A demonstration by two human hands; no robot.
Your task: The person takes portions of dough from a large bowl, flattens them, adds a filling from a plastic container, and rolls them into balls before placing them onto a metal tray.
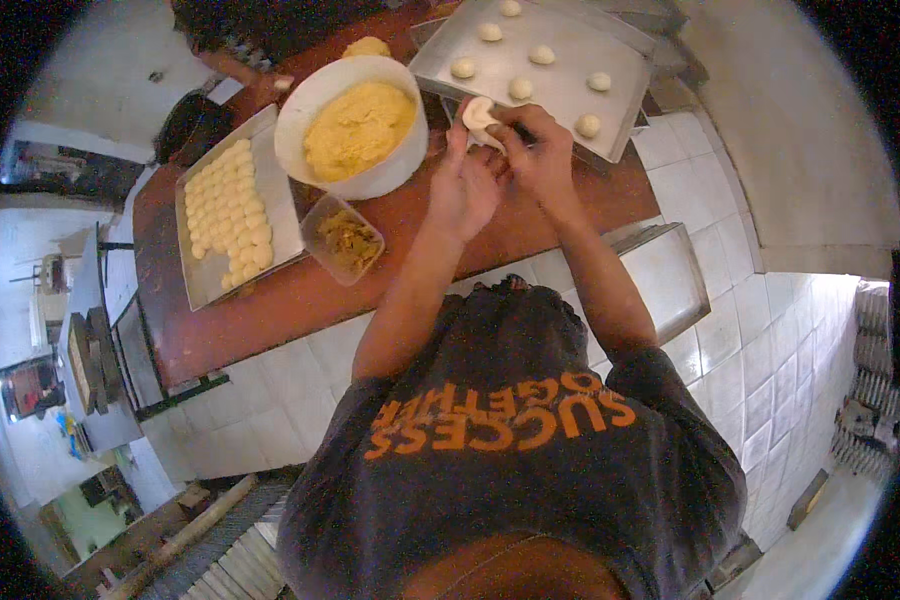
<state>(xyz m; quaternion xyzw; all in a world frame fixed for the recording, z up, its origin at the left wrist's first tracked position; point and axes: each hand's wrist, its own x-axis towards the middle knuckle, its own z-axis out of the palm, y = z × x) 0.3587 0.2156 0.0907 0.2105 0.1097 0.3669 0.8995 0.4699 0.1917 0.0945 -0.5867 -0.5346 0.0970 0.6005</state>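
Note:
Above the near edge of the tray, a flattened piece of pale dough (480,113) is held between my two hands. My left hand (467,190) has its palm turned up, with the thumb along the dough's left side and the fingers curled behind and below. The fingers of my right hand (540,152) pinch the dough's right edge. Just beyond them lies a metal baking tray (570,45) carrying several round dough balls (541,55), set apart from one another. Whether any filling sits inside the held piece is hidden.
Left of my hands stands a white tub (395,165) of yellow filling (360,130). Beside it are a clear container (367,270) of brownish filling and a tray (207,292) of yellow balls in rows. Another person's hand (270,82) reaches over the reddish-brown table (220,345) at far left.

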